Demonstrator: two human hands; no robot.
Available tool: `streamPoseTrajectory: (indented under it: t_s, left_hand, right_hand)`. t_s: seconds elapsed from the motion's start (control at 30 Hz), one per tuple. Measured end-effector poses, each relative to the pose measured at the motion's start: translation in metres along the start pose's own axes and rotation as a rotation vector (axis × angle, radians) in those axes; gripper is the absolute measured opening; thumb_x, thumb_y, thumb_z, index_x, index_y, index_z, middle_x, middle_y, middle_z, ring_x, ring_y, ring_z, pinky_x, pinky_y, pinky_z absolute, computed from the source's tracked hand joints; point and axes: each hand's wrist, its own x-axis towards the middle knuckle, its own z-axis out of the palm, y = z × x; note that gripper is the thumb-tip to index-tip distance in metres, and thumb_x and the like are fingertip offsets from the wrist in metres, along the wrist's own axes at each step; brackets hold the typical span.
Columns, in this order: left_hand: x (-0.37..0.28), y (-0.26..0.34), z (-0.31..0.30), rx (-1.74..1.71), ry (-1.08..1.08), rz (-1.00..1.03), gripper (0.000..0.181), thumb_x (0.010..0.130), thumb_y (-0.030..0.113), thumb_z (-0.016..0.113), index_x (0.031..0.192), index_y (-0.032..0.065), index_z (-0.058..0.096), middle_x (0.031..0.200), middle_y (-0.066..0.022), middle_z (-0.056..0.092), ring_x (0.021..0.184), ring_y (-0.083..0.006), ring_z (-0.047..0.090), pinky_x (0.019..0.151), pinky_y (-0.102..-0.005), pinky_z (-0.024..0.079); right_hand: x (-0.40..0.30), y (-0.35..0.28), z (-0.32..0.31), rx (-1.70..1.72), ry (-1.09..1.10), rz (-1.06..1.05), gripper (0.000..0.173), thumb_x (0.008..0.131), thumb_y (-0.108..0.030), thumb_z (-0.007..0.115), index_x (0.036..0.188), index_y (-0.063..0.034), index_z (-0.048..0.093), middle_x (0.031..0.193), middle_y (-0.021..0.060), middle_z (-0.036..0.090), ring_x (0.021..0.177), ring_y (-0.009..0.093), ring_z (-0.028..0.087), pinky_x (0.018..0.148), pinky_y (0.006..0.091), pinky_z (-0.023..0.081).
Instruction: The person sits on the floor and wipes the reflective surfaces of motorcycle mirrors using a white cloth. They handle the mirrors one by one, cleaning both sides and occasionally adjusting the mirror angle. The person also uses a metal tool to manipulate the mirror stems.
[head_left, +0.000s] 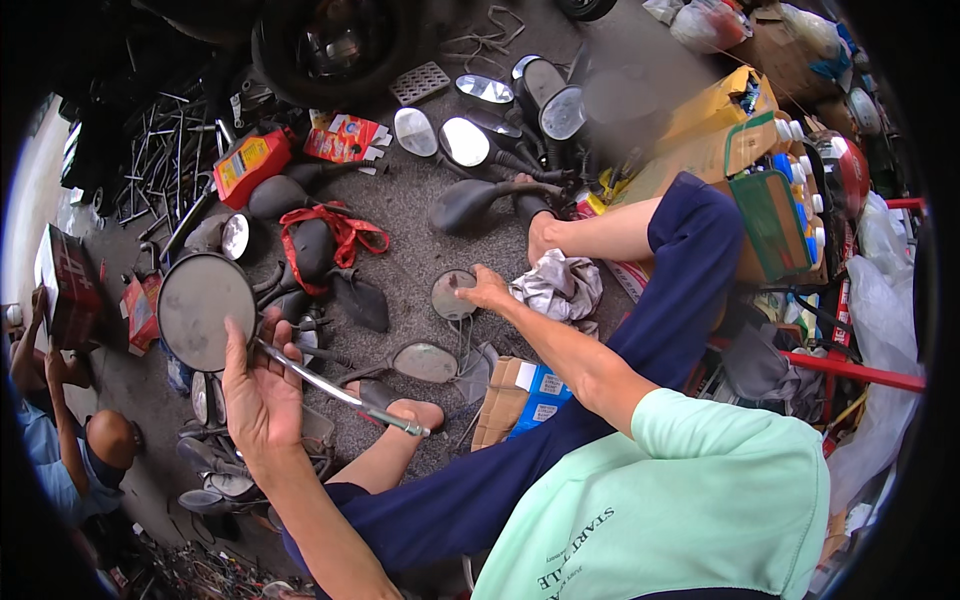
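Observation:
My left hand (266, 382) is raised at the left, palm up, thumb against a round motorcycle mirror (206, 311) with a bent chrome stem (322, 382) lying across the fingers. Near the middle, my right hand (486, 291) has its fingers on the rim of a smaller round mirror (452, 295), whose face looks dusty and spotted. Close below that one lies an oval mirror (425, 362) on the ground. A crumpled pale cloth (559, 289) lies beside my right wrist. Black mirrors, one with a red strap (349, 238) around it, lie beyond my left hand.
More mirrors (465, 141) are heaped ahead. Metal rods and tools (161, 150) lie at the upper left by a red bottle (251, 166). Cardboard boxes with bottles (772, 195) stand at the right, an opened carton (502, 401) near my leg. Another person (67, 442) sits far left, hands at a box.

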Motion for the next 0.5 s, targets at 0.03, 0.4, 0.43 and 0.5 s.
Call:
streamPoseTrajectory:
  t_s: [0.03, 0.4, 0.43, 0.5]
  left_hand:
    - [0.001, 0.0, 0.003, 0.006, 0.008, -0.003, 0.039, 0.094, 0.03, 0.064, 0.12, 0.0033, 0.054, 0.102, -0.0116, 0.067, 0.086, -0.0174, 0.065, 0.07, -0.0281, 0.055]
    - [0.029, -0.014, 0.005, 0.021, 0.094, -0.103, 0.039, 0.093, 0.032, 0.064, 0.118, 0.0034, 0.054, 0.096, -0.0122, 0.066, 0.082, -0.0182, 0.066, 0.067, -0.029, 0.056]
    - [0.03, -0.015, 0.007, 0.022, 0.089, -0.113, 0.039, 0.093, 0.033, 0.064, 0.117, 0.0036, 0.054, 0.096, -0.0122, 0.066, 0.082, -0.0183, 0.066, 0.067, -0.029, 0.056]
    - [0.03, -0.018, 0.013, 0.047, 0.075, -0.112, 0.039, 0.092, 0.034, 0.065, 0.116, 0.0041, 0.054, 0.096, -0.0117, 0.066, 0.083, -0.0186, 0.065, 0.069, -0.0289, 0.056]
  right_hand:
    - [0.004, 0.004, 0.002, 0.004, 0.024, 0.0, 0.084, 0.067, -0.042, 0.078, 0.13, 0.0038, 0.048, 0.127, 0.0246, 0.056, 0.12, 0.038, 0.054, 0.101, 0.0408, 0.043]
    - [0.035, -0.02, -0.001, -0.057, -0.194, -0.198, 0.062, 0.064, -0.044, 0.08, 0.108, -0.0007, 0.069, 0.108, 0.0205, 0.067, 0.107, 0.035, 0.061, 0.091, 0.0399, 0.048]
    - [0.037, -0.021, -0.003, -0.072, -0.175, -0.232, 0.062, 0.065, -0.044, 0.079, 0.107, -0.0004, 0.069, 0.107, 0.0206, 0.067, 0.106, 0.036, 0.062, 0.091, 0.0401, 0.048]
    - [0.041, -0.021, -0.005, 0.077, -0.005, -0.39, 0.062, 0.064, -0.042, 0.081, 0.107, 0.0002, 0.07, 0.098, 0.0187, 0.07, 0.093, 0.03, 0.066, 0.083, 0.037, 0.051]
